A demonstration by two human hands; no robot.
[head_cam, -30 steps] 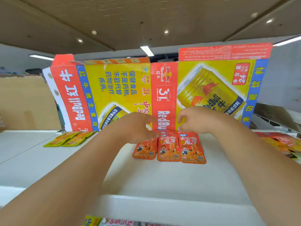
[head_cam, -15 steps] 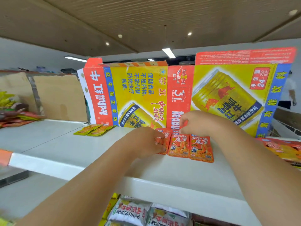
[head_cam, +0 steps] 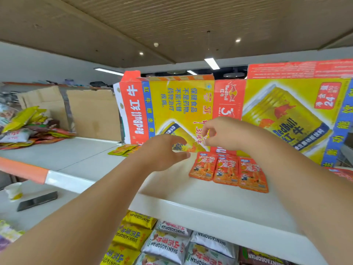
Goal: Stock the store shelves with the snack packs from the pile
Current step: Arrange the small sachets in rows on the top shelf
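Observation:
Three red snack packs point(head_cam: 227, 172) lie flat side by side on the white top shelf point(head_cam: 200, 199), in front of the flattened Red Bull cardboard point(head_cam: 181, 109). My left hand point(head_cam: 162, 153) hovers just left of the packs with loosely curled fingers and holds nothing. My right hand point(head_cam: 219, 133) hangs above the packs, fingers loosely curled, also with nothing in it. Neither hand touches the packs. A pile of mixed snack packs point(head_cam: 28, 129) lies at the far left.
Yellow packs point(head_cam: 124, 150) lie flat on the shelf left of my hands. Yellow and white chip bags point(head_cam: 162, 243) fill the shelf below. A phone point(head_cam: 37, 200) and a small cup point(head_cam: 13, 191) sit on a lower surface at left. Plain cardboard point(head_cam: 91, 113) stands behind.
Both hands have lifted off the three red packs and drawn back, the left hand moving left. The view has swung left, bringing the pile at the far left into sight.

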